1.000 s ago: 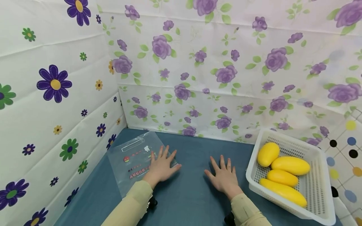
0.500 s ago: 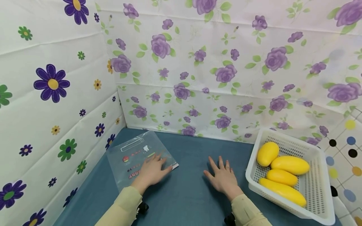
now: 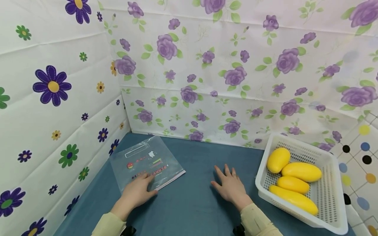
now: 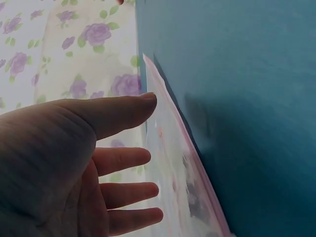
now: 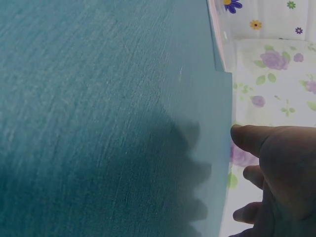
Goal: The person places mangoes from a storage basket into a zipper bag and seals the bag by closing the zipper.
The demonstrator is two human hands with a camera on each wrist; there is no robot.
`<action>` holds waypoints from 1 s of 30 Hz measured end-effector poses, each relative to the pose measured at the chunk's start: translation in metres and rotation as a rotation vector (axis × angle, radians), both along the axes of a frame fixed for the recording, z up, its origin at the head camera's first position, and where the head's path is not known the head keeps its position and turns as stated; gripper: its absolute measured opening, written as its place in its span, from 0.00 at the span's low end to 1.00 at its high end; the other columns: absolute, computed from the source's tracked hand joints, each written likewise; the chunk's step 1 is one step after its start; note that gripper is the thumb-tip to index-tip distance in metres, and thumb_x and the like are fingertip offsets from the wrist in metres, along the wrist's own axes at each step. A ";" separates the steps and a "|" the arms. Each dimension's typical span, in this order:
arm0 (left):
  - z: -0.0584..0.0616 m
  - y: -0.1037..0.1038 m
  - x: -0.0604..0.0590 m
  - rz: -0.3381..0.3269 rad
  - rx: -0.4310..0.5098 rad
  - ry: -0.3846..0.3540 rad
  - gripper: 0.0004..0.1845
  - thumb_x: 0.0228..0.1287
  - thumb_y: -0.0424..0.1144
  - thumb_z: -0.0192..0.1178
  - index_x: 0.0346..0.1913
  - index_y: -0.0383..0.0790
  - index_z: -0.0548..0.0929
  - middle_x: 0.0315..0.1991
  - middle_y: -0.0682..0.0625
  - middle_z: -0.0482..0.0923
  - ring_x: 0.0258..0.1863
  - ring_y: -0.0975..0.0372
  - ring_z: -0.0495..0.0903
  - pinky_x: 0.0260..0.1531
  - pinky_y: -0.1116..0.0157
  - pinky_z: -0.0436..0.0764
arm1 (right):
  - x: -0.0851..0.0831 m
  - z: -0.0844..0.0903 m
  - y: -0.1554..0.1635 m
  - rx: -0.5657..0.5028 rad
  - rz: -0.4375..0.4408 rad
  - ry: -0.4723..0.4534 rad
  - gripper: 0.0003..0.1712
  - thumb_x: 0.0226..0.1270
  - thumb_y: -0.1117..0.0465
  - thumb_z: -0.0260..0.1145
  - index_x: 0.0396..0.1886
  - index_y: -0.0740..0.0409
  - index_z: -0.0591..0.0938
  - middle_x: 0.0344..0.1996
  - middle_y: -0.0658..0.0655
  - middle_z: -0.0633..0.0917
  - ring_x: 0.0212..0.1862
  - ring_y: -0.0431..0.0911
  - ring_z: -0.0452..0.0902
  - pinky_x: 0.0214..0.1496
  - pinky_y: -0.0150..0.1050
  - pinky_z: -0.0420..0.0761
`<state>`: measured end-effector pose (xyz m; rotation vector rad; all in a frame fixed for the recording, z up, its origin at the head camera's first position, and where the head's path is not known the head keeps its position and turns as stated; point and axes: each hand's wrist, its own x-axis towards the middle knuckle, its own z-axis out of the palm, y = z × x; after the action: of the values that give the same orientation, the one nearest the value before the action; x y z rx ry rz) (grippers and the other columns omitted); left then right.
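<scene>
One printed bag point(image 3: 152, 159) partly beneath left grip point(image 3: 137, 192); right grip point(image 3: 231, 187) apart.

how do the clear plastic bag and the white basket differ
The plastic bag is see-through and lies flat, while the basket is opaque white with raised walls. The bag bears printed letters and pictures; the basket is plain, with perforations. The bag looks empty, whereas the basket holds four yellow pieces. Both rest on the blue tabletop.

The bare left hand point(image 3: 136, 191) is held palm down, its thumb point(image 4: 121, 111) standing apart from the loosely extended fingers point(image 4: 129, 195). The bare right hand point(image 3: 231, 187), also palm down, spreads its fingers forward. Pale beige fabric sleeves point(image 3: 256, 219) reach both wrists point(image 3: 121, 208).
</scene>
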<state>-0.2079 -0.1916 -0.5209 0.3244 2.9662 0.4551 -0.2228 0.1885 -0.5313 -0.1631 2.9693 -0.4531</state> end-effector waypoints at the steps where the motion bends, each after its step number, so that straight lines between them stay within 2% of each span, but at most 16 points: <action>1: 0.000 -0.003 0.003 0.003 0.001 -0.002 0.37 0.65 0.54 0.76 0.71 0.37 0.81 0.72 0.33 0.74 0.72 0.38 0.72 0.63 0.35 0.73 | 0.000 0.001 0.000 -0.001 0.004 0.002 0.41 0.79 0.40 0.65 0.85 0.46 0.66 0.83 0.71 0.58 0.81 0.75 0.49 0.75 0.71 0.59; 9: -0.006 -0.018 0.019 0.028 -0.008 0.005 0.37 0.59 0.54 0.79 0.68 0.38 0.84 0.69 0.33 0.77 0.67 0.37 0.76 0.59 0.34 0.76 | 0.003 0.004 -0.002 -0.004 0.025 0.015 0.38 0.78 0.43 0.68 0.82 0.47 0.71 0.82 0.71 0.60 0.80 0.75 0.52 0.74 0.71 0.62; 15: -0.009 -0.021 0.021 0.056 -0.021 -0.030 0.37 0.59 0.53 0.80 0.68 0.40 0.84 0.71 0.32 0.74 0.71 0.35 0.72 0.59 0.27 0.71 | 0.005 0.005 -0.004 -0.011 0.039 0.012 0.37 0.78 0.44 0.68 0.81 0.48 0.72 0.82 0.72 0.60 0.80 0.75 0.54 0.73 0.71 0.64; 19: -0.010 -0.021 0.021 0.069 -0.029 -0.020 0.35 0.58 0.51 0.80 0.67 0.40 0.85 0.70 0.31 0.75 0.71 0.35 0.72 0.58 0.25 0.70 | 0.006 0.007 -0.005 -0.018 0.046 0.019 0.36 0.78 0.44 0.69 0.80 0.49 0.74 0.81 0.72 0.61 0.79 0.74 0.55 0.73 0.70 0.64; 24: -0.012 -0.022 0.023 0.062 -0.024 0.017 0.33 0.57 0.48 0.81 0.63 0.37 0.86 0.68 0.31 0.77 0.68 0.35 0.75 0.57 0.28 0.73 | 0.008 0.007 -0.007 -0.030 0.054 0.033 0.36 0.78 0.45 0.69 0.79 0.50 0.75 0.81 0.72 0.61 0.79 0.74 0.56 0.73 0.70 0.64; 30: -0.012 -0.023 0.023 0.063 -0.013 -0.001 0.29 0.57 0.44 0.82 0.60 0.36 0.88 0.68 0.30 0.76 0.67 0.36 0.76 0.57 0.35 0.78 | 0.009 0.006 -0.010 -0.037 0.059 0.046 0.35 0.77 0.45 0.69 0.78 0.51 0.76 0.81 0.72 0.62 0.79 0.74 0.57 0.72 0.70 0.66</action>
<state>-0.1852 -0.2145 -0.5326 0.2302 2.9839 0.4433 -0.2134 0.1790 -0.5258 -0.2683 2.9931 -0.5040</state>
